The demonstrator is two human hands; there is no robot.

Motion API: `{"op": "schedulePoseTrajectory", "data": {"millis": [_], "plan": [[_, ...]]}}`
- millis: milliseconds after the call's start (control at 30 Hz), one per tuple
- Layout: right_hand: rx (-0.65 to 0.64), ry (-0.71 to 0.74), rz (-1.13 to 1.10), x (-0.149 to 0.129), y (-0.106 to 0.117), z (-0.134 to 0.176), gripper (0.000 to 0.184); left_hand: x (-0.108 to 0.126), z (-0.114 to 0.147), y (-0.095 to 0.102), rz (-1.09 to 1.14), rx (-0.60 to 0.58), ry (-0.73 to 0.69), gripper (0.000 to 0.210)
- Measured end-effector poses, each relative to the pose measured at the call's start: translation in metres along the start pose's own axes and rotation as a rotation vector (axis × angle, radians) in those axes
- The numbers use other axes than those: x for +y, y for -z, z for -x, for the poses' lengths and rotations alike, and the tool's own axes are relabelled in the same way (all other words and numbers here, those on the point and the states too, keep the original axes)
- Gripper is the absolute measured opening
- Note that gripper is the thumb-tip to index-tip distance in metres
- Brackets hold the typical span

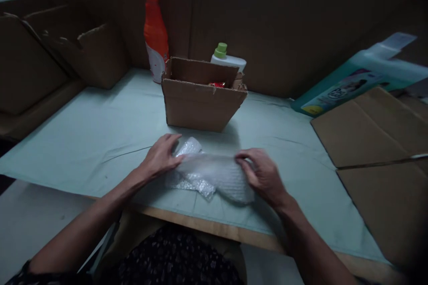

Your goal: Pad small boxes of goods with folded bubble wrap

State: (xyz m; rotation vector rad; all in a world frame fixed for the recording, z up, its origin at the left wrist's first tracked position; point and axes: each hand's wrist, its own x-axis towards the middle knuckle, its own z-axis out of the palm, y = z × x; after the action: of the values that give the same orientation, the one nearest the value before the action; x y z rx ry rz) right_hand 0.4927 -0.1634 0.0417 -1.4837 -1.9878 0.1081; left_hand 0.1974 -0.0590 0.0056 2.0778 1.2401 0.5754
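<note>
A piece of clear bubble wrap (230, 178) is stretched between my two hands near the table's front edge, its upper part smeared by motion. My right hand (264, 173) pinches its upper right corner between thumb and fingers. At the other end, my left hand (160, 158) curls round the wrap's left edge, the thumb pressed to it. More crumpled wrap (190, 144) lies beneath and behind the stretched piece; whether it is one sheet I cannot tell. Just beyond stands an open cardboard box (200, 106) with something red and shiny (218, 84) inside.
Behind the box stand an orange bottle (156, 31) and a white bottle with a green cap (221, 50). A large teal jug (354, 78) leans at the right, behind a flattened carton (374, 129). Open cartons (90, 53) line the left. Pale green cloth (110, 111) covers the table.
</note>
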Motion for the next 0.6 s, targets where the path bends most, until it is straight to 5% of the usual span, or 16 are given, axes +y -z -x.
{"op": "schedulePoseTrajectory", "data": {"millis": [100, 200, 300, 433, 600], "plan": [[0.109, -0.220, 0.107, 0.036, 0.030, 0.007, 0.015, 0.010, -0.001, -0.014, -0.190, -0.068, -0.109, 0.082], [0.116, -0.415, 0.243, 0.068, 0.038, 0.011, 0.019, 0.003, -0.001, -0.014, -0.118, -0.053, -0.025, 0.075], [0.108, -0.329, 0.300, 0.068, 0.022, 0.015, 0.029, -0.014, 0.000, 0.001, 0.210, 0.043, 0.227, 0.081], [-0.042, -0.084, 0.116, 0.030, -0.017, 0.015, 0.037, -0.031, 0.006, 0.032, 0.621, 0.139, 0.447, 0.073], [-0.166, -0.082, 0.037, 0.015, -0.053, 0.009, 0.039, -0.049, 0.019, 0.077, 0.552, 0.244, 0.496, 0.061]]}}
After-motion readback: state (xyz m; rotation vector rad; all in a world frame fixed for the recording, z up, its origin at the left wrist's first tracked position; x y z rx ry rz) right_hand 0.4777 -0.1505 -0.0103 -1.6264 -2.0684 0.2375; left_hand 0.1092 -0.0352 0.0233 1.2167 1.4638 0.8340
